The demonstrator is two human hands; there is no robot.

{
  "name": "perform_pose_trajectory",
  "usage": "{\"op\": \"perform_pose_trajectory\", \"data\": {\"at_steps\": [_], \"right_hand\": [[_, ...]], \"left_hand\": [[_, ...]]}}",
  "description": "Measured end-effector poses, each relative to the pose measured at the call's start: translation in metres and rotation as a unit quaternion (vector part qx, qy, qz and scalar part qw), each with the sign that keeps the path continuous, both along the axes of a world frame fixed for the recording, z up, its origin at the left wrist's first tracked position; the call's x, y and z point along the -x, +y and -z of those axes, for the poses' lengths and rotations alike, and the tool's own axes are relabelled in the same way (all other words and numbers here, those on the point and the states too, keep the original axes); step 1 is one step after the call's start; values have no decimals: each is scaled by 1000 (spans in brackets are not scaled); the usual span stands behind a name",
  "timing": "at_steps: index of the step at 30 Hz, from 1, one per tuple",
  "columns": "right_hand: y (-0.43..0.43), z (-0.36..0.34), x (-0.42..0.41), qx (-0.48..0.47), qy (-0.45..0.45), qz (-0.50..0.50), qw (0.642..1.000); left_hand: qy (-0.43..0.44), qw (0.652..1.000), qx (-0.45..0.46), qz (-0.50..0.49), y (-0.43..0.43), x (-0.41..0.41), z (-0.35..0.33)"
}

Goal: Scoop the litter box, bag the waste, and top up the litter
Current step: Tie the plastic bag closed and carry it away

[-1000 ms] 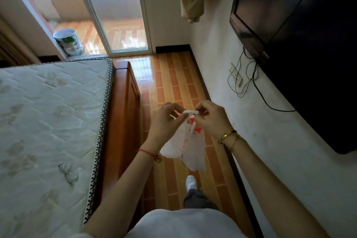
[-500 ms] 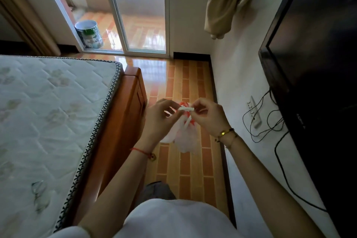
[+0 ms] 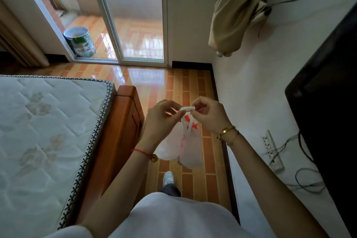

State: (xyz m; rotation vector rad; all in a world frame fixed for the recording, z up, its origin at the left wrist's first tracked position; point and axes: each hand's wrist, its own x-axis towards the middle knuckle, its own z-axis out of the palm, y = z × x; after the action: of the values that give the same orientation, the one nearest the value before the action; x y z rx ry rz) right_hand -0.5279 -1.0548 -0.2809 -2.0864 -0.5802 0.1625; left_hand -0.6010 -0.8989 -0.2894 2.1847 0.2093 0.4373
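Note:
A thin white plastic bag (image 3: 188, 147) with red print hangs in front of me over the tiled floor. My left hand (image 3: 161, 120) pinches one end of its twisted handle strip and my right hand (image 3: 209, 115) pinches the other end, the strip stretched level between them. The bag's body sags below both hands. No litter box or scoop is in view.
A bed with a bare mattress (image 3: 44, 135) and wooden frame (image 3: 119, 131) fills the left. A wall with a black TV (image 3: 326, 102), cables and a power strip (image 3: 273, 152) runs along the right. Ahead, a glass sliding door (image 3: 133, 17) and a tin bucket (image 3: 80, 41).
I have walked forward along the gap between bed and wall, so the door is closer. Both hands keep pinching the bag's handles, now pulled slightly further apart.

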Motion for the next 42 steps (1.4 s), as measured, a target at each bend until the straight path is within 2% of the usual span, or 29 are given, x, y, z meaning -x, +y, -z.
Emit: {"op": "perform_pose_trajectory", "data": {"at_steps": [11,17,35,42], "right_hand": [[95,3,-147,-25,8,5,1000],[153,8,-231,-12,3,-12,1000],[325,21,-522,-5,-13,-227,974],[391,28,-613,-3,-16,-264,964]], "left_hand": [[2,999,-11,38,102,-149,-3],[14,1000,-10,-6,154,-230,2],[8,984,-1,-180,295,-461,12],[17,973,17,-228,346,-539,15]]}}
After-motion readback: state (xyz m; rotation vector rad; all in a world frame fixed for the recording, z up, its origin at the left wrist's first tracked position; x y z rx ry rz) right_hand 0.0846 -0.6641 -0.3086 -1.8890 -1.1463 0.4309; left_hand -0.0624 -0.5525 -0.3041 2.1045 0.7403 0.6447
